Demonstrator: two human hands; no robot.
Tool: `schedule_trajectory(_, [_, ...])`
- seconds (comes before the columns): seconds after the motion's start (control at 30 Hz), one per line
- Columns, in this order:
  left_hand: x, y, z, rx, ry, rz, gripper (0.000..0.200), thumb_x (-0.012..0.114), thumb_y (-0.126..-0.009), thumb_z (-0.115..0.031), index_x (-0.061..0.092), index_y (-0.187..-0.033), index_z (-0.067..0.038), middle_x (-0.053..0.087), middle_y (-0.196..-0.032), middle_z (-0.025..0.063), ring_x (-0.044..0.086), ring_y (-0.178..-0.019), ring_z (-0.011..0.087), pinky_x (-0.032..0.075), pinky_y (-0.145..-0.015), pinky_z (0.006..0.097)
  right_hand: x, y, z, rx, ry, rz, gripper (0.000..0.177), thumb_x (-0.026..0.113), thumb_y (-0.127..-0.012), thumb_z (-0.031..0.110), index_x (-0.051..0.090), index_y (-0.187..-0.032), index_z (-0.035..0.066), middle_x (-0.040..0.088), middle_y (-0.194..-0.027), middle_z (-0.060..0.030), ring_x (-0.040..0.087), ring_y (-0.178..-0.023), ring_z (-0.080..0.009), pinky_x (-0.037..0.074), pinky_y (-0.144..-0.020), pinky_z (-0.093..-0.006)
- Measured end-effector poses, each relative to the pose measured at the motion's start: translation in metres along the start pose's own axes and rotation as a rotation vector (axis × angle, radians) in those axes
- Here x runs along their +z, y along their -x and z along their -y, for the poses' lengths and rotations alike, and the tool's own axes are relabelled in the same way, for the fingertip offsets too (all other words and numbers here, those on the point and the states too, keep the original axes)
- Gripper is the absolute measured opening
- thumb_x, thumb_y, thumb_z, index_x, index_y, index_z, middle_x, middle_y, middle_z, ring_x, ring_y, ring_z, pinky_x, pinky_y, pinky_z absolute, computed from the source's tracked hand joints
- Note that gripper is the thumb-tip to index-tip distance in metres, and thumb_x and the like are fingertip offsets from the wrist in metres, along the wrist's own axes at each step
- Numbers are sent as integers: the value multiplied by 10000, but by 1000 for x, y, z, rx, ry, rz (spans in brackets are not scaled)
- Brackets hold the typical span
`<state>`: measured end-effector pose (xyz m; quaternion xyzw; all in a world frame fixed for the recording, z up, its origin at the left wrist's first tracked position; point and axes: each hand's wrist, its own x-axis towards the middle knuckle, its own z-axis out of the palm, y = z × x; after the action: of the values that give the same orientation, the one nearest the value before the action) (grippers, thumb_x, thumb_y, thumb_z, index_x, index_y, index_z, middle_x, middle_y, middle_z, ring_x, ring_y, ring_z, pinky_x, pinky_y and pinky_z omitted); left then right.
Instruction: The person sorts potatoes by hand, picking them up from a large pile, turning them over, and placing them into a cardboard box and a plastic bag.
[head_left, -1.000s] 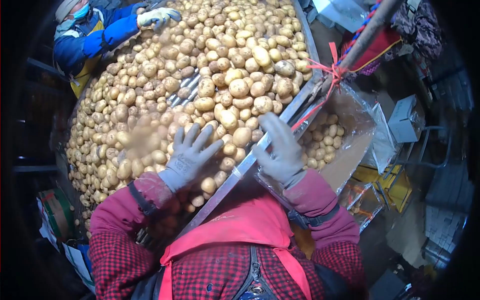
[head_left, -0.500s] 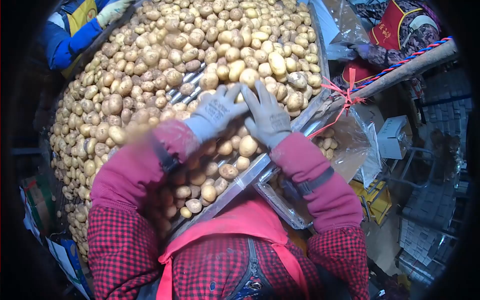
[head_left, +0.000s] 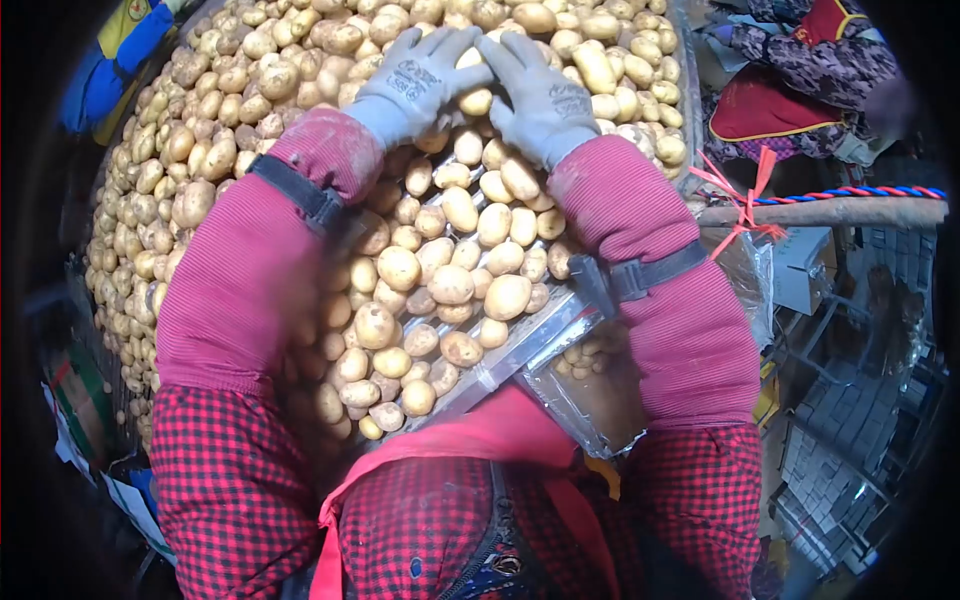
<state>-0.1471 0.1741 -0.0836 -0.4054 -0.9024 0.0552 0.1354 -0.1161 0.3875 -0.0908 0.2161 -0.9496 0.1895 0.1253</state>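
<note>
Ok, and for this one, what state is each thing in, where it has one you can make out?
Potatoes: loose, heaped, some soil-marked
Left hand: gloved, open, spread against the potatoes
Right hand: gloved, open, beside the left hand
Left forearm strap: fastened
Right forearm strap: fastened
Red ribbon: knotted around the pole, ends loose
Rope: twisted, along the pole
Clear plastic: crumpled

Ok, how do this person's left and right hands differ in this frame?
The left hand slants up toward the picture's right, while the right hand slants up toward its left. Dark lettering shows broadly across the back of the left hand; on the right hand it looks narrower. Both wear greyish gloves and reach over the potatoes.
</note>
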Motion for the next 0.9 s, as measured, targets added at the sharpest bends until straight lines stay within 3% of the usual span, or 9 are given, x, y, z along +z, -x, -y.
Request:
schedule_trajectory(0.17, [-4,7,19,-142,224,-27,732,774,-825,-525,553,-1491,-317,491,-1546,179,485,-1414,406,386,-1171,521,-1,-15,-3,-7,-151,-25,590,654,-934,345,509,-1494,229,504,-1530,-59,567,-1332,-295,511,-1067,-449])
schedule_trajectory(0.3, [-43,25,49,-323,203,-91,723,731,-898,-482,506,-1552,-273,479,-1564,245,498,-1391,472,412,-1170,524,-28,0,33,207,-197,93,611,665,-934,344,507,-1511,220,524,-1537,-93,592,-1309,-336,511,-1070,-432])
schedule_trajectory(0.37, [-57,49,75,-460,189,-67,689,711,-928,-426,498,-1558,-246,521,-1533,239,522,-1382,445,430,-1162,500,-20,35,51,58,-322,-202,583,683,-950,290,542,-1501,160,592,-1479,-160,609,-1305,-357,508,-1078,-454])
schedule_trajectory(0.4, [-64,63,85,-504,189,-44,680,704,-938,-411,494,-1560,-236,535,-1523,233,533,-1375,435,435,-1159,491,-41,50,74,96,-444,-121,545,677,-961,282,579,-1473,120,604,-1463,-194,604,-1324,-356,503,-1093,-447])
schedule_trajectory(0.47, [-70,80,89,-612,259,52,691,710,-938,-415,489,-1565,-224,553,-1507,225,556,-1356,422,459,-1137,481,-50,84,103,30,-613,-30,517,681,-956,260,613,-1429,62,626,-1425,-220,600,-1332,-366,494,-1117,-438])
schedule_trajectory(0.53, [-76,91,81,-629,306,407,708,701,-935,-482,474,-1559,-238,579,-1451,188,631,-1250,381,505,-1070,475,-40,115,124,-26,-693,25,520,701,-919,145,611,-1419,37,623,-1417,-241,588,-1359,-390,481,-1134,-443])
schedule_trajectory(0.63, [-80,78,42,-545,256,562,825,752,-899,-493,380,-1596,-256,575,-1391,210,628,-1246,419,524,-1039,508,-31,139,142,-54,-674,29,542,707,-927,207,598,-1437,60,609,-1415,-234,626,-1253,-407,509,-1067,-471])
schedule_trajectory(0.8, [-39,71,36,-491,114,396,683,737,-922,-415,450,-1513,-230,588,-1318,168,667,-1151,376,541,-953,504,-16,150,138,109,-694,20,537,699,-928,226,597,-1433,73,600,-1411,-227,604,-1256,-394,498,-1072,-473])
schedule_trajectory(0.9, [-44,57,52,-728,390,352,773,751,-911,-429,405,-1566,-209,571,-1435,209,632,-1241,419,514,-1030,514,-20,149,139,-60,-561,127,544,725,-893,229,603,-1407,98,584,-1408,-203,574,-1273,-397,485,-1079,-489])
